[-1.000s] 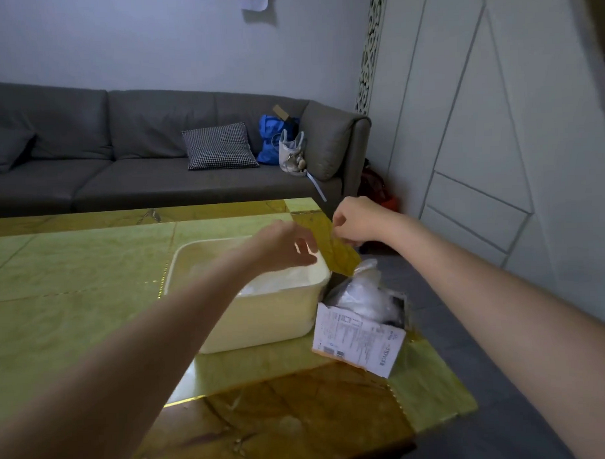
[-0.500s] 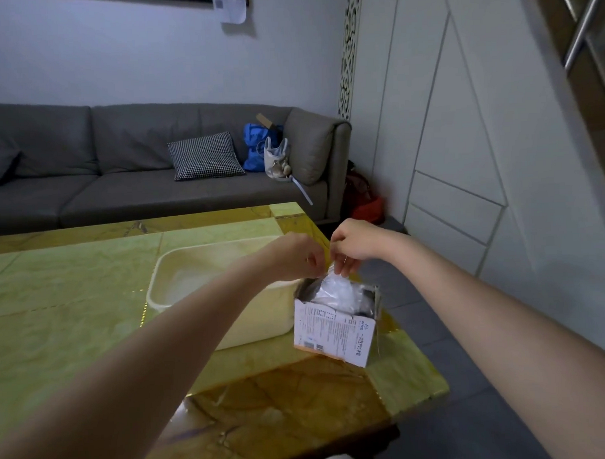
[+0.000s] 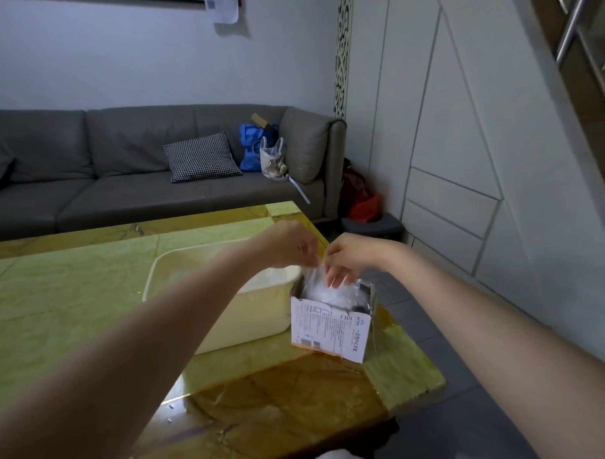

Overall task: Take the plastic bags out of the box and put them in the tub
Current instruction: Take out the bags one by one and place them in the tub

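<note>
Both hands meet at frame centre above the open box (image 3: 330,326): left hand (image 3: 287,245) and right hand (image 3: 346,257) pinch the clear plastic bags (image 3: 325,290) bunched inside. The tub (image 3: 249,322) sits immediately left on the tabletop (image 3: 73,295), nearer the left hand.

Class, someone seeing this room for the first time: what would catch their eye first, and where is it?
Two bare hands, left hand and right hand, meet over an open printed box near the right edge of the glossy green-gold table, pinching clear plastic bags. A cream tub sits just left of it.
</note>
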